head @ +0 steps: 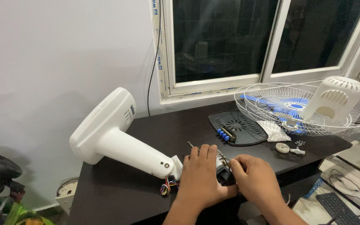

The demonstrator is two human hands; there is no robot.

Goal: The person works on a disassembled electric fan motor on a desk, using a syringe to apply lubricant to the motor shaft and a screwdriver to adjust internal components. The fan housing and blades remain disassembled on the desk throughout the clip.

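My left hand [201, 177] rests flat over a small dark part [223, 175] at the front of the dark desk [117, 193]. Fingers of my right hand [253, 175] pinch at the same part, where a thin metal tool or shaft [193, 146] sticks out past my left fingers; which hand holds it I cannot tell. A white fan stand [117, 143] lies on its side to the left, with coloured wires [166, 187] trailing from its neck towards my left hand.
A black oval panel [240, 127] with blue push-buttons lies behind my hands. A white wire fan guard [309, 110] with blue blades and a white motor cover sits at the right, small white knobs and screws [290, 148] near it. A keyboard [338, 206] lies below right.
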